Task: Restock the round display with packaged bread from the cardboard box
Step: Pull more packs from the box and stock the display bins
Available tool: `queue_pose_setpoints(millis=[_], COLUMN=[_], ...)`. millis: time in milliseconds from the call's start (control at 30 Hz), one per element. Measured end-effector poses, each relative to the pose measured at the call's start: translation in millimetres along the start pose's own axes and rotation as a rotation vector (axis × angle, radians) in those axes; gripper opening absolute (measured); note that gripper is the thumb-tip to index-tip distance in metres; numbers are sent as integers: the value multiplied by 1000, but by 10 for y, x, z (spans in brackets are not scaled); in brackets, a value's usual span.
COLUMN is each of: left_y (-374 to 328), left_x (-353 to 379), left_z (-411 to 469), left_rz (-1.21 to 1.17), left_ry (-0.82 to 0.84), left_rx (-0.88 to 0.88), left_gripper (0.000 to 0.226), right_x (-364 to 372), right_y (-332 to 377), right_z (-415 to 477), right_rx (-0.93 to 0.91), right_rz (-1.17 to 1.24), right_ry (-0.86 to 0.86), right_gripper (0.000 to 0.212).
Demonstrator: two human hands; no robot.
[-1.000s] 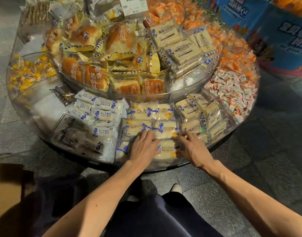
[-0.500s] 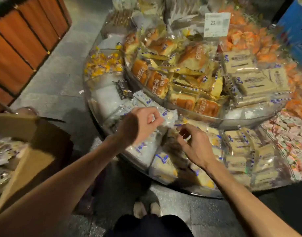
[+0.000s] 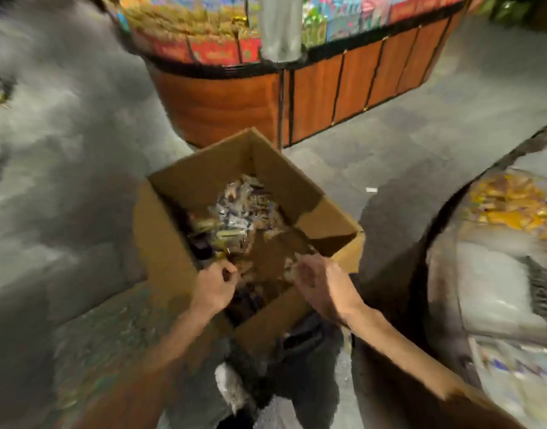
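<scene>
An open cardboard box (image 3: 278,178) stands on the floor in front of me, with a heap of packaged bread (image 3: 241,212) in its far half. Both hands hang over the box's near part. My left hand (image 3: 215,284) has its fingers curled close to the near left wall; blur hides whether it grips anything. My right hand (image 3: 320,281) hovers above the box's bare bottom with loosely bent fingers and nothing plainly in it. The round display (image 3: 436,252) curves along the right edge, with blurred clear packs and yellow sweets in it.
A wood-panelled stand (image 3: 235,97) full of colourful packets rises behind the box. Grey stone floor lies to the left and between the stands. My feet (image 3: 232,385) are just below the box's near corner. The whole frame is motion-blurred.
My view has swung left from the round display to the cardboard box. Both hands have left the packs on the display and now hang over the box.
</scene>
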State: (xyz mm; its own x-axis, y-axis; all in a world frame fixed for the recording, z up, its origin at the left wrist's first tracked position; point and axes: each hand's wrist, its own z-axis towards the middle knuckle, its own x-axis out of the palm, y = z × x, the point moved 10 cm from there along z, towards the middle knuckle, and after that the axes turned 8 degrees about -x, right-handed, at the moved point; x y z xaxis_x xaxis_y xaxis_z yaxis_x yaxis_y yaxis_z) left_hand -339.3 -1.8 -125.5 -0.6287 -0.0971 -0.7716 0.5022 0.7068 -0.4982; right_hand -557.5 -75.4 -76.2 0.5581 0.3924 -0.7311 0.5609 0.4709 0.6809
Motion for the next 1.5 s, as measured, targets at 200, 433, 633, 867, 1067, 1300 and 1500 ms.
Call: queue_pose_setpoints(millis=[200,433,633,867,1067,1300,1500], left_y=[332,146,425,1221,1347,1066,931], left_x=[458,583,316,473,772,836,768], left_z=[1054,2237,3527,4345,4377,4363,4335], left_rz=[61,102,74,-356,-918,-966,-895], left_ry=[229,268,-49,-149,-114,-150,-106], left_rx=[-82,-210,-387,-784,-948,-757,-696], left_gripper=[27,40,61,69,99,103,100], right_x=[1014,1578,2080,2648,2580,2621,2618], right_y=[-423,-982,-1480,-1569,-1849,-2069,-1981], right_z=[983,2032,3446,4653,5018,4948,4968], right_rx=[138,287,178,-321,-219,-46,-98], right_rz=[-178,-184,-250,-671,-949,-782,-641], right_ry=[348,535,560,487,528,603,612], right_gripper=[19,27,52,77,104,75,59])
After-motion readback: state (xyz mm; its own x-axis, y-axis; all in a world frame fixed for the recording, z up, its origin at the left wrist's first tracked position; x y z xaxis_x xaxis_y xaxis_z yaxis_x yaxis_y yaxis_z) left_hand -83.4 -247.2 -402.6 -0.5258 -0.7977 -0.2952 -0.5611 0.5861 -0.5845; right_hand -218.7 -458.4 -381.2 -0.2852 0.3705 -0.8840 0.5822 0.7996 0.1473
